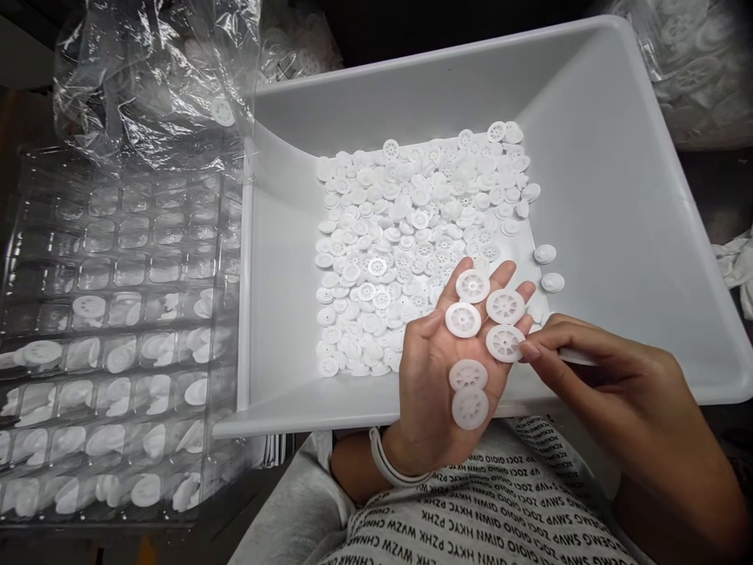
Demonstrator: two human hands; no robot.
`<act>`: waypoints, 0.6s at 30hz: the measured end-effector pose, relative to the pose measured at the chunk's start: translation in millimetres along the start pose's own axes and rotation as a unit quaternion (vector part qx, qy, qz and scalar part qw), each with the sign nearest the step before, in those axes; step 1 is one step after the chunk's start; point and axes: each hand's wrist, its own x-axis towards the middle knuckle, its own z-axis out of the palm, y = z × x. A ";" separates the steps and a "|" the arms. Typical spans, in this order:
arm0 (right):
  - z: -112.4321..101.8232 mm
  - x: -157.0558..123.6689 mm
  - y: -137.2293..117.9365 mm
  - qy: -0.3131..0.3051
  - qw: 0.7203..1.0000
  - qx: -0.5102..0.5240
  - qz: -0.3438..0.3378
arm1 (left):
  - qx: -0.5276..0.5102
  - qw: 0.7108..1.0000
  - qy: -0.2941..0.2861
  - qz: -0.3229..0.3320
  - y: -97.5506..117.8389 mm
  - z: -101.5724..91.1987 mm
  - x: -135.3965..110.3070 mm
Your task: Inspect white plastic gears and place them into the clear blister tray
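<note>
At the left of the frame a clear compartment tray [118, 259] was seen, and its lower rows were filled with white parts [88, 392]. Above it, in the upper left, a crumpled clear bag [153, 78] was lying. In the middle a white bin [617, 196] was placed. A heap of white discs [400, 235] was spread on its floor, with two loose discs [545, 253] just beside the heap, at its right.

In the lower middle, over the near rim of the bin, the left hand [435, 384] was held palm up with the grip open. Six spoked discs [463, 319] were laid flat on its fingers and palm, some of them touching.

From the lower right the right hand [612, 377] was held close. One fingertip [528, 351] was touching the rim of the outer disc [504, 343]. Whether this grip was closed on it could not be told.

The step in hand was judged to be the handling of the palm's discs one at a time. A next move would call for a light pinch on one rim only, with the palm kept level, so that the other discs are not shaken off.
</note>
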 end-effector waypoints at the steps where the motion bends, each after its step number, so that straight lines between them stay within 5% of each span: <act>1: -0.2 -0.2 0.1 -0.001 1.000 -0.003 -0.002 | 0.001 1.000 0.002 0.001 -0.1 0.1 0.1; 10: -2.2 -11.5 -5.9 0.038 0.997 -0.067 -0.029 | -0.008 0.999 0.035 0.001 1.0 4.0 -0.4; 18: -1.8 -24.3 -11.7 -0.054 0.963 -0.176 -0.197 | -0.024 0.999 0.026 0.012 0.6 -0.3 1.1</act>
